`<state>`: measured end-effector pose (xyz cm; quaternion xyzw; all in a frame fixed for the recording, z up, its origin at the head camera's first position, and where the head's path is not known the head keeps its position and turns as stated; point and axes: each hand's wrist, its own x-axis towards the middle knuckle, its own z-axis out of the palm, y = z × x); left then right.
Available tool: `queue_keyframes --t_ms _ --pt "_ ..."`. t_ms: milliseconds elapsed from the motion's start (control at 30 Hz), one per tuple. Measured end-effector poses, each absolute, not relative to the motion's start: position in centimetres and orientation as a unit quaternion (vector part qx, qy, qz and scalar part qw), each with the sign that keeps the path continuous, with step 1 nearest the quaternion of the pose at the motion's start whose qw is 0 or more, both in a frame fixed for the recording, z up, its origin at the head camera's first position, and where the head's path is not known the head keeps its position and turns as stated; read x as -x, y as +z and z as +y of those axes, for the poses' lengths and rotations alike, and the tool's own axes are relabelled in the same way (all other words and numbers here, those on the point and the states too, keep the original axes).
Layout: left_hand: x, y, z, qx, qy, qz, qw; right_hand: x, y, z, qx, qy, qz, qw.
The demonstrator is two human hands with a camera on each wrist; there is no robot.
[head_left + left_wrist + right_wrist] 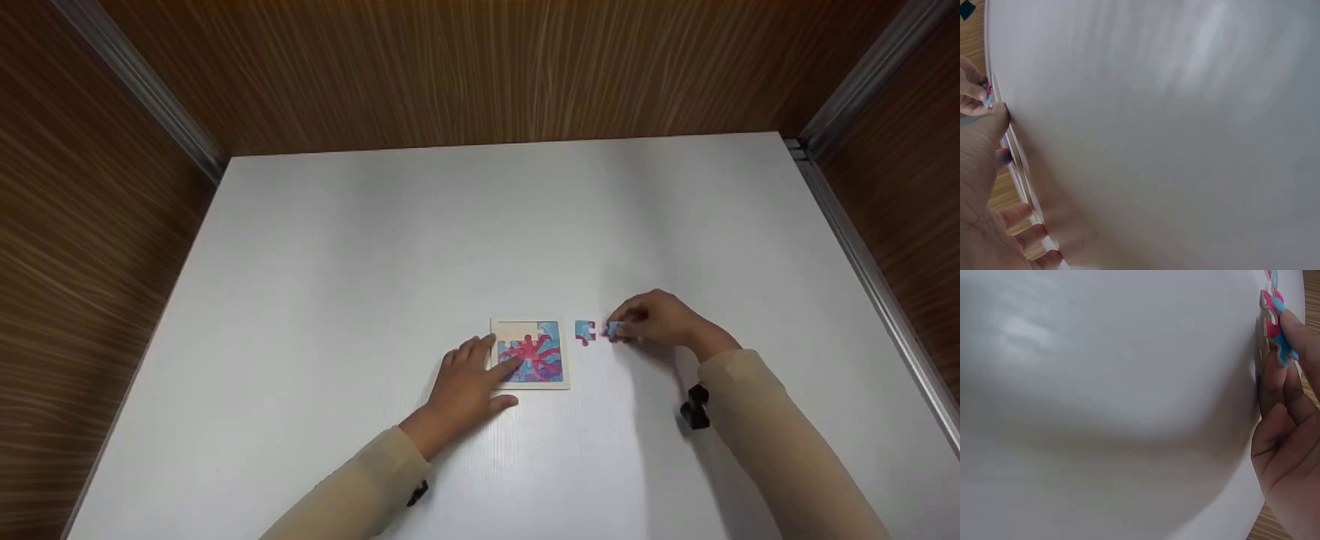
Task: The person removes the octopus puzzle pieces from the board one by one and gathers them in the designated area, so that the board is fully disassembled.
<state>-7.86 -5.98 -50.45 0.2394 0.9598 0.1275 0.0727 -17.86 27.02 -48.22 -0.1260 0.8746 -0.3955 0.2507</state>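
A small square puzzle tray (516, 329) with a pale rim lies on the white table, its fitted pieces making a pink octopus-like shape on blue and purple. Bare wood shows in its upper left. My left hand (463, 386) rests at the tray's left side, fingers extended, index finger over the pieces and thumb by the near edge. To the right of the tray, my right hand (664, 319) pinches a blue and pink puzzle piece (1282, 340) between thumb and fingers, tilted up from the table. Another blue and pink piece (584, 331) lies flat between that hand and the tray.
The white tabletop (375, 247) stretches out around the tray. Brown wood-grain panels (480, 75) stand at the back and both sides, with metal strips (862, 255) at the corners. Black devices (696, 407) show at the sleeves.
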Motion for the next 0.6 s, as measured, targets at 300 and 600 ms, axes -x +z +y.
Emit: queue_keyframes --t_ms 300,600 --pt "7.90 -50.55 -6.06 -0.240 0.128 0.959 0.074 17.77 -48.60 27.16 0.116 -0.380 0.890 0.222" --pt "7.94 -50.44 -5.95 -0.234 0.131 0.960 0.078 17.87 -48.80 27.04 0.108 -0.358 0.905 0.205"
